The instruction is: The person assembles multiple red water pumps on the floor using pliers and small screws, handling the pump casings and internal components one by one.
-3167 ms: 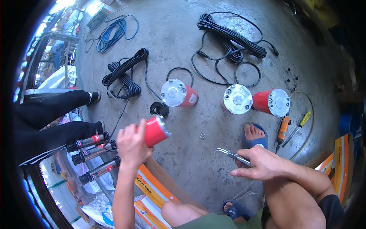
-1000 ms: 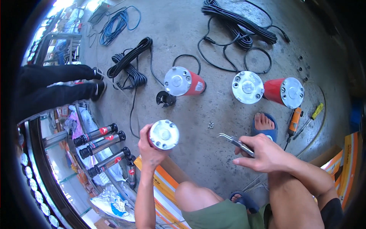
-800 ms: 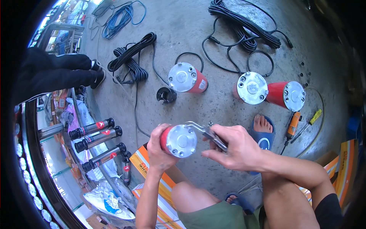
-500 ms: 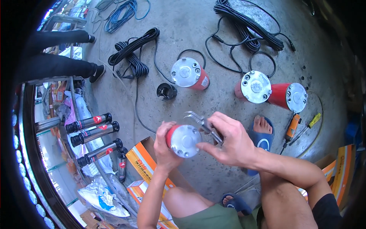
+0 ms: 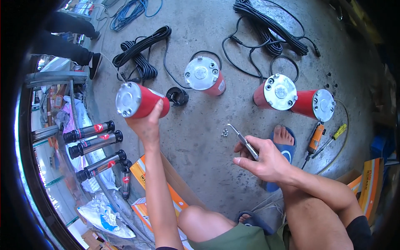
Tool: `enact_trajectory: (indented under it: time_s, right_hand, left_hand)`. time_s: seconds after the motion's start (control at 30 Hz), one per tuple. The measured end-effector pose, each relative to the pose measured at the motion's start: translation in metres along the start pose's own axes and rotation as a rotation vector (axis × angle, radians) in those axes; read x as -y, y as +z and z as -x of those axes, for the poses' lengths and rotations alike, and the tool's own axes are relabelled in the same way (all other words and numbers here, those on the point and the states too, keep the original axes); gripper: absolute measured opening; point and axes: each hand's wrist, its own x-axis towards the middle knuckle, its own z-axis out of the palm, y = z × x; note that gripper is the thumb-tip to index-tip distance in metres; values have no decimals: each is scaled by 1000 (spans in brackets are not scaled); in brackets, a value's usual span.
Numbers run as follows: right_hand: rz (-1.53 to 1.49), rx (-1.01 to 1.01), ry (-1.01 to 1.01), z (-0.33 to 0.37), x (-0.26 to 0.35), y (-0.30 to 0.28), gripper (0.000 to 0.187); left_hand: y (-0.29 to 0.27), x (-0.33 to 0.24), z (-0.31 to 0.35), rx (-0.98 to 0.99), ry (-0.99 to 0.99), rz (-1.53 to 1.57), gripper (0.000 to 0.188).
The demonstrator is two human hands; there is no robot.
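Out to the left, my left hand (image 5: 146,127) is wrapped round a red cylinder (image 5: 151,102) with a silver metal end cap, tilted above the floor near a black plastic collar (image 5: 177,96). My right hand (image 5: 266,160) grips a slim metal tool with a bent tip (image 5: 246,146). That tip hangs just above or beside a small pile of nuts (image 5: 225,132); I cannot tell whether it touches. Another red cylinder (image 5: 204,76) stands upright beyond the collar. Two more red cylinders (image 5: 280,92) (image 5: 316,105) are at the right, their silver caps showing bolt heads.
Coiled black cables (image 5: 139,58) (image 5: 271,31) lie at the back. An orange power tool (image 5: 316,139) and a yellow-handled screwdriver (image 5: 339,132) rest at the right. Dark tubes (image 5: 98,148) line the left shelf. Open cartons (image 5: 162,179) flank my legs. A person's dark-trousered legs (image 5: 66,58) stand far left.
My left hand has carried the red cylinder left and away from my right hand. The bent-tip tool has moved slightly right and down. The small nuts now show on the floor.
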Motion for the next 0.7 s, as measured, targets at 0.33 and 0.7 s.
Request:
enact_trajectory:
  time_s: [0.33,0.7]
  right_hand:
    - [-43,72,112,6,-5,-8,32]
    - [7,24,83,8,-6,-2,37]
  left_hand:
    - [33,46,-32,-85,-42,230,69]
    - [52,64,8,-74,78,-13,65]
